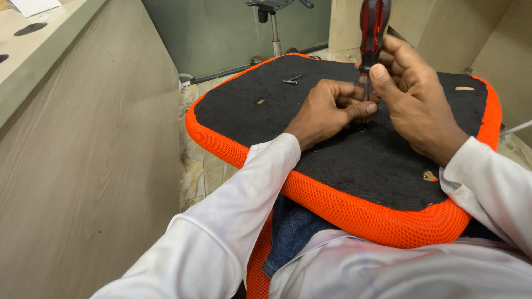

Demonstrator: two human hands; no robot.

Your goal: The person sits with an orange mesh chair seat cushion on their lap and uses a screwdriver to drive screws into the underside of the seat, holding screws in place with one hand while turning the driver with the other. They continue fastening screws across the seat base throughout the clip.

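An upturned chair seat [354,160] rests on my lap, black fabric underside up, with an orange mesh rim around it. My right hand [415,94] grips a screwdriver [372,33] with a red and black handle, held upright with its shaft pointing down at the seat's middle. My left hand [332,108] is closed beside the shaft, its fingertips pinching at the tip where it meets the fabric; what they pinch is hidden. Loose dark screws [291,80] lie on the fabric near the far edge.
A wooden panel wall [83,182] stands close on my left, with a countertop [39,50] above it. A chair base with a metal column [274,27] stands beyond on the tiled floor [199,166]. More wood panels rise at the right rear.
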